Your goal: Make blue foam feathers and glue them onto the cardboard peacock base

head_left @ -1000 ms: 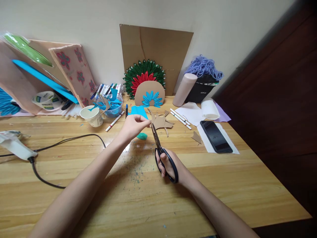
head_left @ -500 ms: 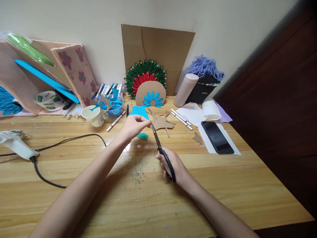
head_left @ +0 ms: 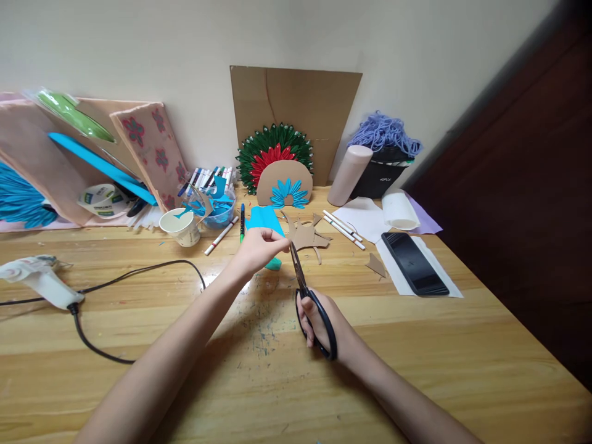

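My right hand grips black-handled scissors, with fingers through the loops and blades pointing away from me. Their tips reach the fingertips of my left hand, which is closed in a pinch. Whatever it pinches is too small or hidden to make out. Just below that hand shows a green piece; whether it lies on the table I cannot tell. Behind the hand lies a bright blue sheet. Cardboard scraps lie just past the blade tips.
A rounded cardboard piece with blue petals stands before a green and red petal fan. At left are a glue gun with its cord and a paper cup. Markers and a phone lie at right.
The view has shifted, so everything sits lower and slightly right in the picture. The scissors' handle loops look spread wider apart. My left hand keeps its pinch by the blade tips.
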A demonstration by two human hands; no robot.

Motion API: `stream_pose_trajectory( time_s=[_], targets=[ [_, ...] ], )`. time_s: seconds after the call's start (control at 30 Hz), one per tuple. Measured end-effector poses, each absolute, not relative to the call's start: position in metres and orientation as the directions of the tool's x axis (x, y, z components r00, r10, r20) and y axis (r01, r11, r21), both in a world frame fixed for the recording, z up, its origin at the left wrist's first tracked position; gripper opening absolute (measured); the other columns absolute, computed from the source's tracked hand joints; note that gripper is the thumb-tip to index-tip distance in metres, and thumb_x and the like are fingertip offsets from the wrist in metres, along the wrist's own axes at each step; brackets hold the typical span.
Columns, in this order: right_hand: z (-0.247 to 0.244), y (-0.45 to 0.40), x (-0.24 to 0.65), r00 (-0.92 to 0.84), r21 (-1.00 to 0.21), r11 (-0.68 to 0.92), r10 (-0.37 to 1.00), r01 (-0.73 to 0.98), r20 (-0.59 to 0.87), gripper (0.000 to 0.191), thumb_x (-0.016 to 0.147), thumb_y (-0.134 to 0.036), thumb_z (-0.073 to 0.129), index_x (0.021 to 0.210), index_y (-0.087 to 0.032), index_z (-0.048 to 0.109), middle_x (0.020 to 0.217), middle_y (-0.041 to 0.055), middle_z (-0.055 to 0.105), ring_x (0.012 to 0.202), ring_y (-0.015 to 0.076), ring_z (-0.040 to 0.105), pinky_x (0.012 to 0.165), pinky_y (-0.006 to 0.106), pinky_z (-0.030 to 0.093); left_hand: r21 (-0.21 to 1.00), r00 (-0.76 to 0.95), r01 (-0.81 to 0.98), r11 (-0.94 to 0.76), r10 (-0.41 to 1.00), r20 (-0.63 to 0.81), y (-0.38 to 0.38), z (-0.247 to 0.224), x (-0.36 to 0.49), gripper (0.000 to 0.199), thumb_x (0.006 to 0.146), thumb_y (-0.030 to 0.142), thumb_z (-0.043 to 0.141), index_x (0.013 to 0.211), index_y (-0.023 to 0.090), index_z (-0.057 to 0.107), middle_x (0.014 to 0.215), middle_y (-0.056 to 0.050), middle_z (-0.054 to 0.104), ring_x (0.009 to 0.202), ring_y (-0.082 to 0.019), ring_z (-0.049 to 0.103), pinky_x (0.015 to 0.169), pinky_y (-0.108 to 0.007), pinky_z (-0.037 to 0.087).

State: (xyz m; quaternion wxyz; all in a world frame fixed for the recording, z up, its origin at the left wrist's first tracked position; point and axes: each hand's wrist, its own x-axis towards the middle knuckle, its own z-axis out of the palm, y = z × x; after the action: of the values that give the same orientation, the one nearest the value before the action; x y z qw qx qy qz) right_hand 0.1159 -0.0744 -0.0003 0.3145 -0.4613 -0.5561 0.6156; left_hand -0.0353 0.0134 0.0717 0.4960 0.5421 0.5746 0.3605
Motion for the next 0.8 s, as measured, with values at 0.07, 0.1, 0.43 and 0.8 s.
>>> stream_pose_trajectory(
  time_s=[0.07, 0.1, 0.43, 0.8],
  targets=[
    [-0.005, -0.074, 0.114, -0.353, -0.970, -0.216, 0.904, 0.111, -0.242, 0.057, 0.070, -0.076, 0.039, 0.073, -0.019, 0.042, 0.040, -0.0096, 0.036, 0.030, 0.0058, 0.036, 0.029, 0.016, 0.034, 0.950, 0.075, 0.267, 0.159, 0.980, -0.185, 0.014, 0.070, -0.034, 0.013, 0.060, 0.023, 0.062, 0.051, 0.015, 0.059, 0.055, 0.000, 0.058, 0.051, -0.008, 0.044, 0.048, -0.021, 0.031],
    [-0.007, -0.074, 0.113, -0.340, -0.968, -0.229, 0.906, 0.103, -0.251, 0.054, 0.071, -0.073, 0.042, 0.072, -0.019, 0.042, 0.040, -0.0097, 0.036, 0.030, 0.0057, 0.035, 0.029, 0.016, 0.035, 0.950, 0.073, 0.269, 0.161, 0.980, -0.187, 0.014, 0.069, -0.034, 0.013, 0.060, 0.023, 0.061, 0.051, 0.015, 0.059, 0.055, 0.000, 0.058, 0.050, -0.008, 0.043, 0.048, -0.021, 0.031],
    [-0.004, -0.073, 0.111, -0.250, -0.949, -0.274, 0.918, 0.158, -0.307, 0.045, 0.075, -0.064, 0.049, 0.074, -0.019, 0.045, 0.046, -0.0093, 0.036, 0.031, 0.0049, 0.036, 0.028, 0.015, 0.035, 0.950, 0.071, 0.273, 0.149, 0.982, -0.174, 0.015, 0.066, -0.034, 0.012, 0.060, 0.022, 0.059, 0.051, 0.013, 0.059, 0.056, -0.001, 0.058, 0.052, -0.008, 0.044, 0.049, -0.020, 0.031],
    [-0.005, -0.069, 0.120, -0.364, -0.971, -0.138, 0.909, 0.195, -0.202, 0.057, 0.071, -0.076, 0.036, 0.071, -0.019, 0.041, 0.040, -0.0087, 0.036, 0.030, 0.0068, 0.038, 0.029, 0.017, 0.034, 0.935, 0.130, 0.300, 0.187, 0.963, -0.234, 0.013, 0.063, -0.036, 0.015, 0.060, 0.027, 0.060, 0.054, 0.014, 0.059, 0.061, -0.002, 0.058, 0.054, -0.009, 0.042, 0.050, -0.022, 0.030]
  ],
)
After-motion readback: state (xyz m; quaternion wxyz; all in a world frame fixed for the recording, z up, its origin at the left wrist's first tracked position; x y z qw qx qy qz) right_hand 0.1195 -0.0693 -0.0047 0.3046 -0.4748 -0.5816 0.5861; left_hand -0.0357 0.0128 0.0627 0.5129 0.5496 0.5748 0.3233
